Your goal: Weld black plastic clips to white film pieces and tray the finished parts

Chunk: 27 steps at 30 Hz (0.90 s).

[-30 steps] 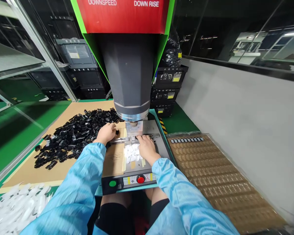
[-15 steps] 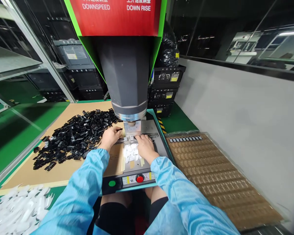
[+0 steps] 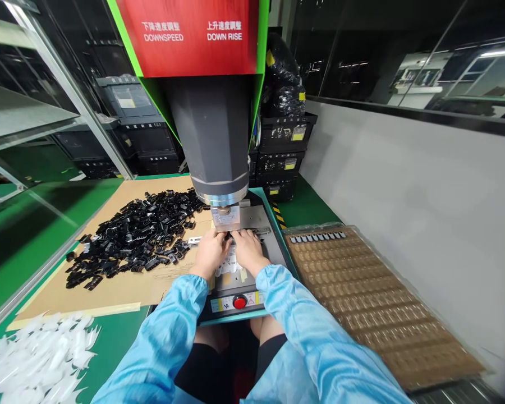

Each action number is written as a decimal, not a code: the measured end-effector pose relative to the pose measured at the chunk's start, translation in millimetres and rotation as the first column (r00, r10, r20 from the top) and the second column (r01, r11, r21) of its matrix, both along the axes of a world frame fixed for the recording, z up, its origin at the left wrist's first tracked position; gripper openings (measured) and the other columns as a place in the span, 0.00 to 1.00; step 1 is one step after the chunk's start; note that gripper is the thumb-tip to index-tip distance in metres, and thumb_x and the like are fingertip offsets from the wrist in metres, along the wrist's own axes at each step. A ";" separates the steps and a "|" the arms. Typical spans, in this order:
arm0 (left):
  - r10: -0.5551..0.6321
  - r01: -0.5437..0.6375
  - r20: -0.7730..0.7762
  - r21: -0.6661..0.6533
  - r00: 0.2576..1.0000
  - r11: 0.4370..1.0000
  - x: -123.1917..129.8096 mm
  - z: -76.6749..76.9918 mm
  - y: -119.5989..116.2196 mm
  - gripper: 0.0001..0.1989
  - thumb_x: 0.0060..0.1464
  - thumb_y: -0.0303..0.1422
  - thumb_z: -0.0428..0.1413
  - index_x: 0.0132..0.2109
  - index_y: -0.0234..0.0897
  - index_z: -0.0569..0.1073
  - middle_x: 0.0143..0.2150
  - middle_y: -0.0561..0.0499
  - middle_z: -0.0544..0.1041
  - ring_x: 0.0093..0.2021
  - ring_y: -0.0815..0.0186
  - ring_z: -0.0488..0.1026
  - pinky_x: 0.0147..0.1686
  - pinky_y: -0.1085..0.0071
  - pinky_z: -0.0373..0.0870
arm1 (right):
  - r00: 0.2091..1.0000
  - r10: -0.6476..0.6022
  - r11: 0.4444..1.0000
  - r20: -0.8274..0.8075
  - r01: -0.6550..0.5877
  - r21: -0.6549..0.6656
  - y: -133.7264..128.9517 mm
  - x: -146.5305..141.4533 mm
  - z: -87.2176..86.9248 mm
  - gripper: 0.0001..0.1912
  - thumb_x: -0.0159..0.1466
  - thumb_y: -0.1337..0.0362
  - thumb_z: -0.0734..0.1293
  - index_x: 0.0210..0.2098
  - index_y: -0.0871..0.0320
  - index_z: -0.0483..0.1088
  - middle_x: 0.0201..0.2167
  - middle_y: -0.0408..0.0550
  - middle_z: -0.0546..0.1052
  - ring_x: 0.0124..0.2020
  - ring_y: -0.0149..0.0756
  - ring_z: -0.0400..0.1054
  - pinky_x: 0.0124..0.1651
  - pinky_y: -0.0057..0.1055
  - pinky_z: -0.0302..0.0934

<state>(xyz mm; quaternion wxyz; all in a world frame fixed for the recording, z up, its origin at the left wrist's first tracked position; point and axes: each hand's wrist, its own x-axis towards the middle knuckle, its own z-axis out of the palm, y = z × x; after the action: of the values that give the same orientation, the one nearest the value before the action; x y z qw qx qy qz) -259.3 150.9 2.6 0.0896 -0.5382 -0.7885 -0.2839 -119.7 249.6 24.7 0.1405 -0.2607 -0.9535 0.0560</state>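
Under the press head, my left hand point(image 3: 211, 253) has its fingers closed at the metal fixture, pinching a small black plastic part point(image 3: 229, 236) that is mostly hidden. From the other side, my right hand point(image 3: 249, 250) brings its bent fingertips onto the same part, just below the clear block point(image 3: 226, 217) on the press head. Both hands almost touch each other. Small white plastic pieces point(image 3: 229, 264) lie on the press bed between my wrists. To the left, a large heap of black plastic parts point(image 3: 138, 235) covers the cardboard.
A pile of white plastic pieces point(image 3: 40, 356) lies at the lower left. On the right, a brown moulded tray point(image 3: 374, 303) holds a row of finished-looking parts point(image 3: 317, 237) along its far edge. A red button point(image 3: 239, 302) sits on the press front. Black crates point(image 3: 284, 160) stand behind.
My left hand has moved right, carrying the black part from beside the heap to the fixture. My right hand stays nearly in place at the fixture. The view has shifted slightly.
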 end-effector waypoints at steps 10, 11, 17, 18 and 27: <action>-0.010 0.009 0.066 0.021 0.998 1.000 2.1 9.2 -55.6 0.24 0.67 0.46 0.58 0.65 0.42 0.73 0.58 0.38 0.76 0.60 0.48 0.75 0.61 0.52 0.73 | 0.996 -0.009 0.999 -0.093 0.006 -0.036 -3.5 33.9 5.9 0.31 0.70 0.69 0.64 0.72 0.55 0.60 0.59 0.57 0.73 0.60 0.48 0.63 0.62 0.42 0.61; -0.014 0.010 0.087 0.042 0.996 0.999 3.4 5.3 -72.2 0.25 0.68 0.47 0.58 0.65 0.42 0.73 0.58 0.39 0.76 0.60 0.48 0.75 0.62 0.52 0.73 | 0.992 -0.015 0.999 -0.129 0.008 -0.048 -3.0 48.3 3.2 0.31 0.70 0.69 0.63 0.72 0.55 0.60 0.60 0.56 0.73 0.61 0.47 0.63 0.63 0.42 0.61; -0.074 0.080 0.058 -0.121 0.996 0.989 16.5 -33.6 -179.3 0.32 0.64 0.45 0.61 0.71 0.44 0.69 0.69 0.39 0.71 0.68 0.44 0.68 0.67 0.45 0.67 | 0.977 0.090 0.980 -0.195 -0.121 -0.155 6.0 161.4 -29.3 0.30 0.67 0.64 0.70 0.68 0.54 0.67 0.65 0.55 0.72 0.67 0.48 0.61 0.70 0.47 0.59; -0.075 0.080 0.037 -0.161 0.996 0.984 18.3 -39.3 -189.9 0.33 0.64 0.43 0.61 0.73 0.44 0.67 0.72 0.40 0.69 0.70 0.44 0.66 0.68 0.44 0.66 | 0.980 0.107 0.977 -0.169 -0.135 -0.164 7.1 176.4 -35.1 0.33 0.66 0.64 0.71 0.69 0.52 0.66 0.67 0.54 0.70 0.69 0.50 0.59 0.71 0.50 0.58; -0.022 0.014 -0.030 -0.247 0.999 0.969 18.7 -46.2 -196.6 0.34 0.64 0.40 0.61 0.75 0.50 0.65 0.75 0.44 0.66 0.72 0.43 0.63 0.66 0.44 0.65 | 0.997 0.076 0.992 -0.016 -0.077 -0.104 7.7 202.7 -49.6 0.39 0.63 0.73 0.71 0.71 0.43 0.64 0.73 0.48 0.66 0.73 0.52 0.55 0.71 0.56 0.53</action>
<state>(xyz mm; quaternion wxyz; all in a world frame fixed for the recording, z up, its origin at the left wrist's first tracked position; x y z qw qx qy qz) -240.5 -45.7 -43.6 0.0324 -0.5569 -0.8112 -0.1756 83.0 257.3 -24.9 0.1303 -0.2306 -0.9576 0.1130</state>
